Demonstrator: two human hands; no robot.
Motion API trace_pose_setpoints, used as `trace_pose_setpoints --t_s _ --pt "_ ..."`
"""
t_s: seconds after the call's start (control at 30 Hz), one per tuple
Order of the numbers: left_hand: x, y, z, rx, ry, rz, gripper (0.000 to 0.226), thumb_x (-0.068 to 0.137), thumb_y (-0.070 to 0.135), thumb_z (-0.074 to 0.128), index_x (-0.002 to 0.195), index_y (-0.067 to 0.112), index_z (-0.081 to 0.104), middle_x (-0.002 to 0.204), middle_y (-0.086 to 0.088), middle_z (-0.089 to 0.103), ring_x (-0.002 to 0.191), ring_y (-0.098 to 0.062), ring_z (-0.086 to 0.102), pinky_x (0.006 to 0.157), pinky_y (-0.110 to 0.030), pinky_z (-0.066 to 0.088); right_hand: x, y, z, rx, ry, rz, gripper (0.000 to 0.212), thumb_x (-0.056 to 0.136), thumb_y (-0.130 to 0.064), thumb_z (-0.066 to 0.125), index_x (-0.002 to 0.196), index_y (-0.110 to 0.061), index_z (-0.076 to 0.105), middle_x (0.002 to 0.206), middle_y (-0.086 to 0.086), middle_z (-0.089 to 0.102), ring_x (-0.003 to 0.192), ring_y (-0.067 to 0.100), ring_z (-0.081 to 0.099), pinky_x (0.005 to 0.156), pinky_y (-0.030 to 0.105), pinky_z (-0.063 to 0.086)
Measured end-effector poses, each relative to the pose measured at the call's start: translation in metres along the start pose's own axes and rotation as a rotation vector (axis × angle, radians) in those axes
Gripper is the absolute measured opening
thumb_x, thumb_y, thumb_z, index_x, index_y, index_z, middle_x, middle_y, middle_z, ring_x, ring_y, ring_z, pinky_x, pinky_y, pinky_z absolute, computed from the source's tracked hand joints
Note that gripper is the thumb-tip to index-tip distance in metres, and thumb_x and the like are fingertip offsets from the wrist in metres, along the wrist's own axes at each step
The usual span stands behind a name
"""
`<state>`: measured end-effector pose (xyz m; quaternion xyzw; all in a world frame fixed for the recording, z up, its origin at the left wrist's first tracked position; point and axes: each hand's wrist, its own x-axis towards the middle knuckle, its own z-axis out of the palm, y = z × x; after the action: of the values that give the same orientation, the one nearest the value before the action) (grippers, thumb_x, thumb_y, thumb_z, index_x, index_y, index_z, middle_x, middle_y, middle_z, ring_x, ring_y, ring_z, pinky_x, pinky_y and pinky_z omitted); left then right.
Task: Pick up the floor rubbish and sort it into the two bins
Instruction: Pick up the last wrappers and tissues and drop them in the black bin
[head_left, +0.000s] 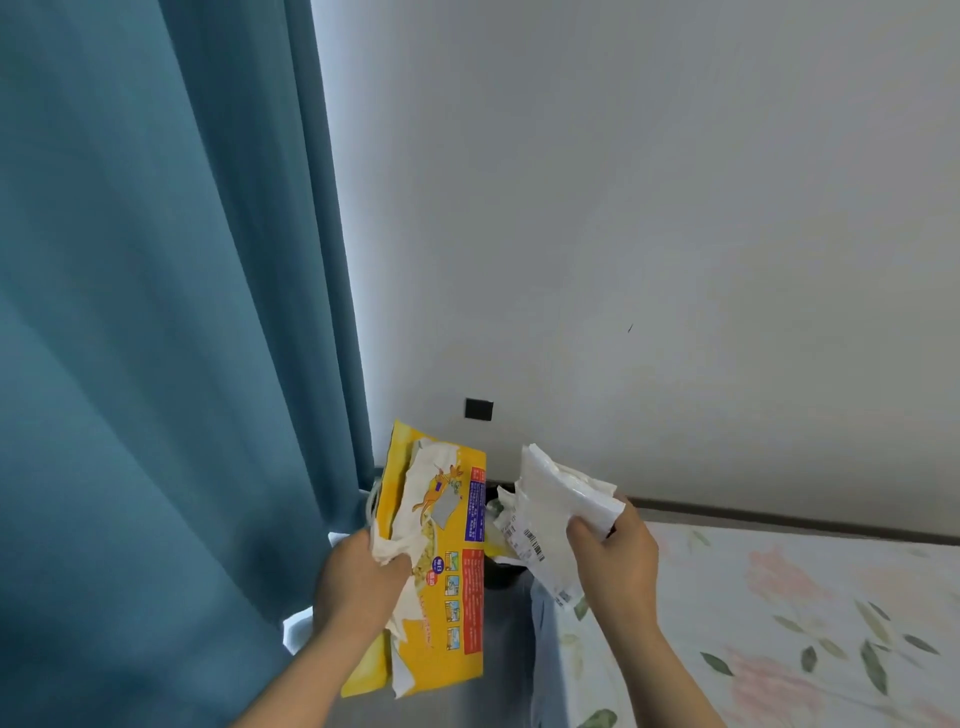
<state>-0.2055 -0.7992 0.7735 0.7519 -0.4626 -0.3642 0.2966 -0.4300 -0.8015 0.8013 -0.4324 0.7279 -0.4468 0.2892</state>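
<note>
Left fingers (396, 565): curled, pinching a crumpled white tissue (415, 488) against the face of a yellow packet (439, 660). The left hand (358, 577) holds both in the air, packet roughly upright, in front of the curtain's edge. The tissue drapes down the packet's left half. Printed panels show on its right half. The packet's lower end hangs beside the left forearm.

Right fingers (583, 531): curled round a crumpled white wrapper (550, 509). The right hand (615, 553) holds it in the air at about the same height, just right of the packet and apart from it. A barcode label sits on the wrapper's lower left face.

Low between packet and wrapper is a dark shape, mostly hidden; cannot tell what it is.

Surroundings:
- teal curtain (156, 312) fills the left
- pale wall (623, 208) behind
- small black plate (478, 409) on the wall above the packet
- bed (779, 597) with floral sheet at lower right, below the right forearm
- grey floor (504, 649) strip between packet and bed
</note>
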Motion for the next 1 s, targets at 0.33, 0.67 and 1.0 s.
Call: trace_pose_setpoints --t_s 0.33,0.67,1.0 --pt "0.132 -0.002 -0.009 0.086 -0.076 0.003 0.009 0.087 0.026 0.063 0.083 0.020 0.067 0.078 0.002 0.069 0.068 -0.018 0.065 0.053 -0.023 0.047 0.064 -0.007 0.081 -0.115 0.097 0.086 0.021 0.081 -0.017 0.053 0.098 -0.020 0.065 0.088 -0.004 0.068 0.080 0.018 0.062 0.066 0.038 0.055" --pt "0.235 0.017 0.020 0.128 -0.195 0.012 0.014 0.091 0.023 0.057 0.079 0.024 0.063 0.076 0.006 0.067 0.070 -0.017 0.063 0.054 -0.024 0.047 0.138 0.009 0.120 -0.081 0.178 0.236 0.025 0.080 -0.006 0.058 0.103 -0.018 0.061 0.086 -0.003 0.067 0.078 0.012 0.061 0.058 0.029 0.048" --pt "0.319 0.054 0.117 0.215 -0.226 -0.052 0.013 0.093 0.024 0.055 0.086 0.033 0.062 0.077 0.009 0.066 0.070 -0.015 0.062 0.050 -0.022 0.042 0.271 0.059 0.129 -0.119 0.039 0.316 0.029 0.083 -0.007 0.060 0.104 -0.025 0.056 0.076 -0.010 0.063 0.065 0.011 0.060 0.053 0.027 0.046"
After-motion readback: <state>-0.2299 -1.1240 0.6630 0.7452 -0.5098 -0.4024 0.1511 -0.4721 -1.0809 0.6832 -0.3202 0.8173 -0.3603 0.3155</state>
